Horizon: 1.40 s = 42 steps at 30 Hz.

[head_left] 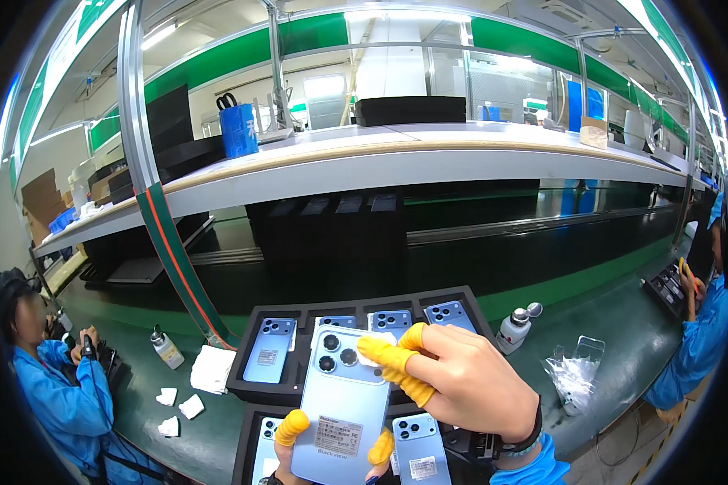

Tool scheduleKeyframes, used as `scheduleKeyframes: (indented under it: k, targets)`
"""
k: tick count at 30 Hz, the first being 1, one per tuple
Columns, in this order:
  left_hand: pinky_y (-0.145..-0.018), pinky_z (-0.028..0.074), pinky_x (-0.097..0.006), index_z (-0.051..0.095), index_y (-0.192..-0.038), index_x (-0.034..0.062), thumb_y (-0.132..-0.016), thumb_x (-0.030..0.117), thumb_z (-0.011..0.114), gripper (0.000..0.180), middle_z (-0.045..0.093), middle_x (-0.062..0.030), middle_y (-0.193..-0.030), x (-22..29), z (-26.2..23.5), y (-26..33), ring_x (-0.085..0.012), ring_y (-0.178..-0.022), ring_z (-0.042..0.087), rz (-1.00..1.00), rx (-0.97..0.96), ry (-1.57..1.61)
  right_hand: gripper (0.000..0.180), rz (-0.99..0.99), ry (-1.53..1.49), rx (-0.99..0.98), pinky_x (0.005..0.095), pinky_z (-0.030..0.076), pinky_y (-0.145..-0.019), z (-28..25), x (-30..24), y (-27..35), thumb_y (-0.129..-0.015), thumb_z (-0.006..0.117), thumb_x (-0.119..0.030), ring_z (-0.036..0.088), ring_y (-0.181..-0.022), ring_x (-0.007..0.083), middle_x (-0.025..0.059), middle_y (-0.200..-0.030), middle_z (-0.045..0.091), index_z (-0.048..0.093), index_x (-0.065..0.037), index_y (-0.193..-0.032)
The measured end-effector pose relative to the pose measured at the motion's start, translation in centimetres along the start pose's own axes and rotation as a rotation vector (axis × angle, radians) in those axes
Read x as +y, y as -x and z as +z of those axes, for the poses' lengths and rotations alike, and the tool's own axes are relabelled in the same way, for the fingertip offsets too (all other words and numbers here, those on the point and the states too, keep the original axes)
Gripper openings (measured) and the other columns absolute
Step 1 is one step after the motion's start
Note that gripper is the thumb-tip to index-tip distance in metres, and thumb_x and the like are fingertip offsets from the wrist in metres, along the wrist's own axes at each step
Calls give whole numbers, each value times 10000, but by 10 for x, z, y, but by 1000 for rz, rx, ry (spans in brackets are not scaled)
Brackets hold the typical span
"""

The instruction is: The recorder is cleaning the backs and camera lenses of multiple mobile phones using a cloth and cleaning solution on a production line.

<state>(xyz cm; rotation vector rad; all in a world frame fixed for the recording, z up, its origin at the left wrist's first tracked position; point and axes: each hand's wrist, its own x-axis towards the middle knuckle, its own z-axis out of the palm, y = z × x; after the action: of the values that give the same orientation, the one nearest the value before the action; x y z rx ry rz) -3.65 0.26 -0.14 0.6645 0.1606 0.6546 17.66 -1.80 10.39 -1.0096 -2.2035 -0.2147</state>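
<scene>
1. Our left hand (pixel 332 449): fingers curled, gripping the light-blue phone (pixel 341 404) from below, above the black foam tray (pixel 243 380).
2. Our right hand (pixel 461 380): fingers pinched, pressing a white cloth (pixel 374 360) beside the phone's camera lenses.

We see bare green mat (pixel 615 339) right of the black tray (pixel 243 380), broken by a white bottle (pixel 516 327) and crumpled plastic bag (pixel 574 373). Left: folded cloth (pixel 212 369), small bottle (pixel 167 347).
</scene>
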Motion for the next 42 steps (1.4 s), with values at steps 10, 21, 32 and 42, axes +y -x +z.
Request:
scheduleKeyframes:
  k: [10, 21, 32, 42]
  targets:
    - [-586, 499, -458, 333, -1325, 70, -755, 567, 549, 787, 495, -215, -1088, -10, 10, -22, -355, -862, 553, 56, -50, 424, 290, -1, -40, 56, 288, 435, -559, 7, 4, -1, -741, 702, -96, 539, -648, 197, 69, -734, 539, 652, -69, -1025]
    - [-543, 458, -491, 359, -1314, 101, -711, 675, 487, 842, 473, -215, -1108, -9, 22, -24, -395, -780, 534, 61, -165, 675, 286, -33, -78, -143, 294, 425, -622, 6, -7, 2, -733, 645, -2, 544, -730, 198, 81, -842, 564, 648, -49, -1015]
    - [-721, 464, -501, 311, -1367, 152, -711, 704, 440, 867, 456, -190, -1201, -36, -25, -15, -382, -921, 531, 135, 113, 529, 149, -65, 65, -115, 289, 420, -619, 19, -15, -5, -743, 647, -81, 537, -707, 185, 69, -792, 532, 647, -12, -875]
    - [-983, 349, -472, 233, -1406, 105, -810, 632, 409, 815, 384, -104, -1359, -34, -15, -20, -294, -1205, 413, 734, 400, -385, 134, -113, 71, 12, 267, 428, -607, 52, -31, -7, -743, 666, -77, 561, -723, 175, 101, -793, 547, 621, 29, -811]
